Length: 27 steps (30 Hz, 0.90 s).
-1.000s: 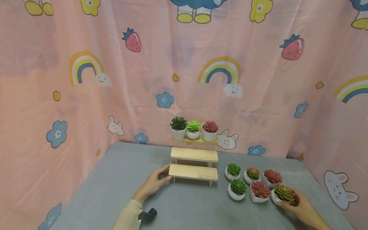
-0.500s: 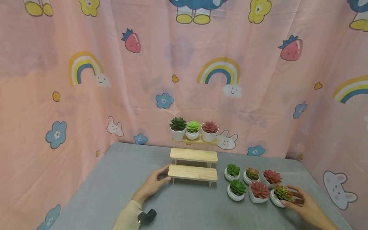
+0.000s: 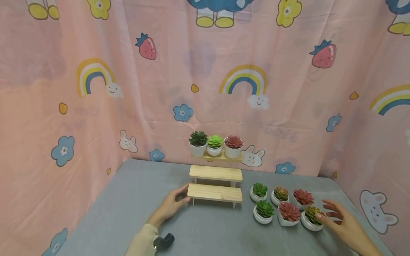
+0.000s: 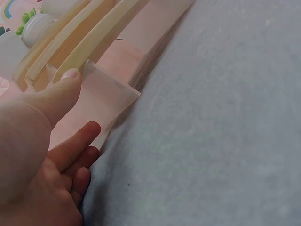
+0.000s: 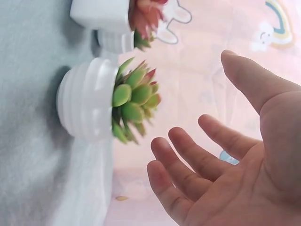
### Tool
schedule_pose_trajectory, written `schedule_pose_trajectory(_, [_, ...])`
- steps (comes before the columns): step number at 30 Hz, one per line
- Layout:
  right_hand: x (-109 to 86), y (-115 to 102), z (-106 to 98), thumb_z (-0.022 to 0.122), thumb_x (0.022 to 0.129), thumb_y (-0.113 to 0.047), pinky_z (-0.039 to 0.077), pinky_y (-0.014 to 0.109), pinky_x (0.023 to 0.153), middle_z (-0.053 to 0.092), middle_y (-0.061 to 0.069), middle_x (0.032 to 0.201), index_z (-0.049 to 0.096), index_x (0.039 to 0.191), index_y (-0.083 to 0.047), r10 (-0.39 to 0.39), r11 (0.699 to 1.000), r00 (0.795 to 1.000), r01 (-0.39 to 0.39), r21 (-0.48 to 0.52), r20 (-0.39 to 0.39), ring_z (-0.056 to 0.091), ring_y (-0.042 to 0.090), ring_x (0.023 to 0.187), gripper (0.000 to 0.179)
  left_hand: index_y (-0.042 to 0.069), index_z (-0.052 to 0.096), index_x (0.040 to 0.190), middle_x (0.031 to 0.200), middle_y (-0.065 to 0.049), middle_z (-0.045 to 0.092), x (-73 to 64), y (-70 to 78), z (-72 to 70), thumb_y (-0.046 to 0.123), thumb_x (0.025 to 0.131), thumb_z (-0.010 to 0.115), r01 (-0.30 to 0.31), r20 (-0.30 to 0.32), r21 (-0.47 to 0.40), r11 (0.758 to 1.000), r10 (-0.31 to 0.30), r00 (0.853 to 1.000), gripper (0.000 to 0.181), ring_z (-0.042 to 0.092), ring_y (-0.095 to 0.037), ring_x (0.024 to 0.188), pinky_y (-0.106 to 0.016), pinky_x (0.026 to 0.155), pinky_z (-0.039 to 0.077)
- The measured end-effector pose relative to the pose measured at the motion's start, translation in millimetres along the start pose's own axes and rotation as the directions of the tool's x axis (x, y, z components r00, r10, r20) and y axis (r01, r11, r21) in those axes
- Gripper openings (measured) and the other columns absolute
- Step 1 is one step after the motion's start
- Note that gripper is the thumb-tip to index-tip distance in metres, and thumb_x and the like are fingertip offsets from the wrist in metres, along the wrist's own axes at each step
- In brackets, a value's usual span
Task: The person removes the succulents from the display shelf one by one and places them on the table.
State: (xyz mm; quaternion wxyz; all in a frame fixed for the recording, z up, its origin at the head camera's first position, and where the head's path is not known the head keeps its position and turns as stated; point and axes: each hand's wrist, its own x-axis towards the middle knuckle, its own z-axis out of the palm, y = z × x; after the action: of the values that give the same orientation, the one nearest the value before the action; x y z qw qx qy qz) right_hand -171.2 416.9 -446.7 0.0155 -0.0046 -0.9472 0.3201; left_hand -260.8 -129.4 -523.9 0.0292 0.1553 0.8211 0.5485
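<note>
My left hand holds the left end of a three-tier wooden display stand; in the left wrist view its thumb lies against the lowest board beside a translucent leg, with the lower fingers loosely curled. My right hand is spread beside a yellow-green potted succulent, the nearest right of the group. In the right wrist view that succulent stands in its ribbed white pot on the table, apart from the fingers, and the palm holds nothing.
Dark green, bright green and red potted succulents stand on the top tier. Several others, including a red one in a square pot, stand right of the stand. A pink printed curtain hangs behind the grey table.
My right hand has let go of the yellow-green succulent and drawn back to the right, its fingers opening. That pot stays in place, and my left hand stays at the stand.
</note>
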Motion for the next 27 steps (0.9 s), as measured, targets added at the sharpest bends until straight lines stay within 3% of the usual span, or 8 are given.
schedule_pose_trajectory(8, [-1.0, -17.1, -0.3, 0.061, 0.101, -0.040, 0.056, 0.053, 0.081, 0.044, 0.044, 0.139, 0.032, 0.146, 0.015, 0.004, 1.000, 1.000, -0.005, -0.019, -0.022, 0.058, 0.055, 0.113, 0.076, 0.012, 0.047, 0.152, 0.147, -0.016, 0.057, -0.6, -0.6, -1.2, 0.024, 0.098, 0.066, -0.004, -0.004, -0.010, 1.000, 0.004, 1.000, 0.058, 0.044, -0.041, 0.143, -0.065, 0.116, 0.031])
schedule_pose_trajectory(12, [-2.2, -25.2, 2.3, 0.065, 0.100, -0.036, 0.058, 0.036, 0.074, 0.051, 0.041, 0.137, 0.039, 0.144, 0.012, -0.031, 0.999, 0.996, 0.029, -0.031, -0.078, 0.068, 0.026, 0.100, 0.070, 0.013, 0.048, 0.151, 0.146, -0.015, 0.058, 0.4, -1.0, -0.9, 0.023, 0.098, 0.066, -0.007, -0.004, -0.019, 1.000, 0.007, 1.000, 0.057, 0.045, -0.040, 0.143, -0.066, 0.116, 0.030])
schedule_pose_trajectory(14, [-3.1, -30.0, 4.6, 0.065, 0.099, -0.036, 0.057, 0.033, 0.073, 0.052, 0.040, 0.137, 0.041, 0.144, 0.010, -0.047, 0.999, 0.995, 0.045, -0.028, -0.090, 0.068, 0.023, 0.099, 0.068, 0.013, 0.048, 0.151, 0.146, -0.015, 0.058, 0.0, -1.3, -0.1, 0.022, 0.098, 0.066, -0.005, -0.002, -0.019, 1.000, 0.005, 1.000, 0.057, 0.045, -0.040, 0.143, -0.066, 0.116, 0.031])
schedule_pose_trajectory(19, [3.0, -50.0, 5.7, 0.061, 0.101, -0.038, 0.057, 0.033, 0.076, 0.054, 0.036, 0.137, 0.041, 0.148, 0.005, -0.102, 0.995, 0.992, 0.101, -0.017, -0.072, 0.065, 0.029, 0.109, 0.066, 0.013, 0.047, 0.152, 0.146, -0.015, 0.057, 0.1, -1.1, 0.6, 0.024, 0.098, 0.066, -0.005, -0.001, -0.012, 1.000, 0.004, 1.000, 0.058, 0.044, -0.040, 0.143, -0.066, 0.116, 0.030])
schedule_pose_trajectory(23, [11.4, -67.4, 7.0, 0.063, 0.100, -0.036, 0.051, 0.021, 0.075, 0.060, 0.030, 0.134, 0.046, 0.146, 0.000, -0.172, 0.985, 0.981, 0.172, -0.004, -0.090, 0.062, 0.003, 0.102, 0.061, 0.012, 0.046, 0.152, 0.145, -0.016, 0.058, 1.3, -1.7, 0.7, 0.025, 0.098, 0.066, -0.008, 0.000, -0.001, 1.000, 0.008, 1.000, 0.059, 0.046, -0.040, 0.142, -0.065, 0.116, 0.031])
schedule_pose_trajectory(27, [23.2, -83.8, 11.0, 0.064, 0.101, -0.032, 0.053, 0.021, 0.078, 0.061, 0.027, 0.134, 0.049, 0.145, -0.003, -0.231, 0.972, 0.968, 0.234, 0.018, -0.101, 0.061, 0.000, 0.103, 0.055, 0.011, 0.046, 0.152, 0.144, -0.016, 0.059, 1.3, -2.4, 0.4, 0.025, 0.098, 0.066, -0.008, -0.005, 0.005, 1.000, 0.008, 1.000, 0.059, 0.046, -0.040, 0.141, -0.066, 0.115, 0.032])
